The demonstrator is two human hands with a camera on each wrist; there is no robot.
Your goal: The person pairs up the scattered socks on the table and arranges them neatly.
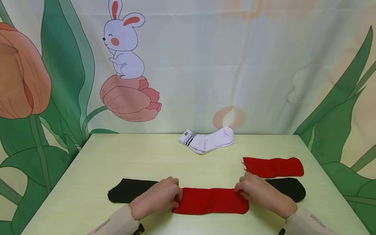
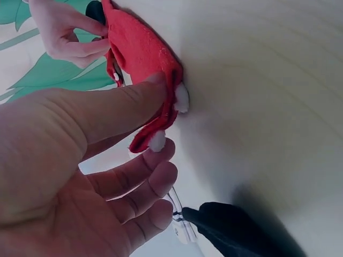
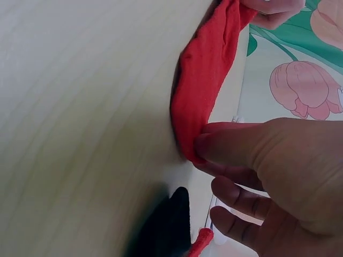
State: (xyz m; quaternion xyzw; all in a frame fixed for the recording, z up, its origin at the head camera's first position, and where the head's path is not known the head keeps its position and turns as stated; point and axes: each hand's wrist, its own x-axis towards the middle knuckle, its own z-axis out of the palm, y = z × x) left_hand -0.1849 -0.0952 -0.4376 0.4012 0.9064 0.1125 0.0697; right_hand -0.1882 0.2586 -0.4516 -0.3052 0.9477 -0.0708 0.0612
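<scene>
Pinching the near red sock [image 1: 210, 201] at both ends, two bare hands work in the lower centre of the head view. Sock lies sideways between them, just above the bottom of the frame, a crease near its middle. Left hand [image 1: 158, 197]: thumb and forefinger together on the sock's left end; in the left wrist view the thumb presses on top, the other fingers spread loosely, and white tufts [image 2: 182, 98] show along that end. Right hand [image 1: 259, 192]: thumb and a finger clamped on the right end, seen at centre in the right wrist view, the remaining fingers loosely bent. One black sock [image 1: 132, 190] at lower left, partly behind the left hand; another black sock [image 1: 289, 188] at lower right, partly behind the right hand. Second red sock [image 1: 273, 167] just above that right-hand black one, white bits at its left end. White socks [image 1: 208, 143], stacked, with dark stripes at the cuff, near the table's far edge, centre of the frame. Table [image 1: 123, 156] pale yellow. Behind it a cloth backdrop [image 1: 188, 75], printed with a rabbit at upper left, tulips and green leaves. Pale sleeves [image 1: 117, 223] on both arms.
</scene>
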